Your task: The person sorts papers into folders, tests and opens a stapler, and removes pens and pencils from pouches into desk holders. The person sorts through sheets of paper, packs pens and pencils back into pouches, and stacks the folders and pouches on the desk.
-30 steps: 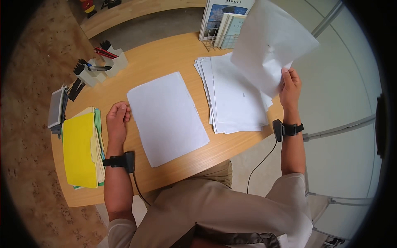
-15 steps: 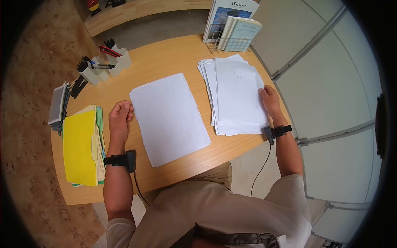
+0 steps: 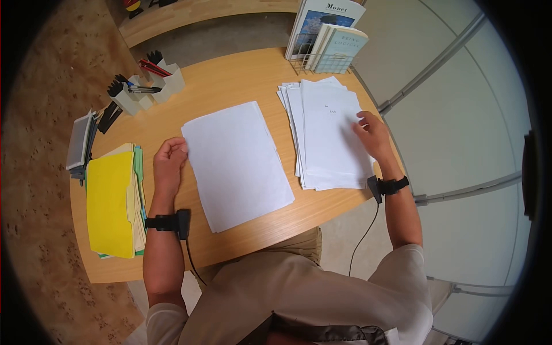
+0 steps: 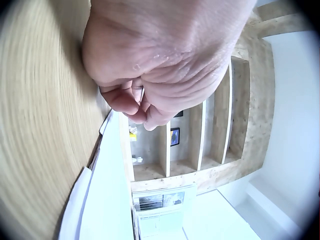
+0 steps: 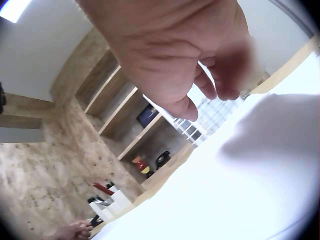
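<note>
My right hand [image 3: 372,135] is over the right edge of a loose stack of white papers [image 3: 328,138], its fingers relaxed and holding nothing. Its shadow falls on the top sheet, which bears a few small marks near its upper part. In the right wrist view the fingertips [image 5: 228,94] hang apart above the white surface. My left hand [image 3: 169,161] rests on the desk beside a neater white paper stack [image 3: 238,167], with loosely curled fingers right at its upper left edge. The left wrist view has the sheet edges [image 4: 82,195] just past those fingers.
Yellow and other folders [image 3: 110,204] lie stacked at the desk's left. Behind them are a grey tray-like holder [image 3: 82,142] and white pen cups [image 3: 129,100] with pens. A wire rack [image 3: 322,62] holds books at the back right, near a white partition [image 3: 460,115].
My right hand has brought the lifted sheet down onto the right stack and let it go, the fingers now raised off it. The left hand has barely moved, its fingers slightly looser.
</note>
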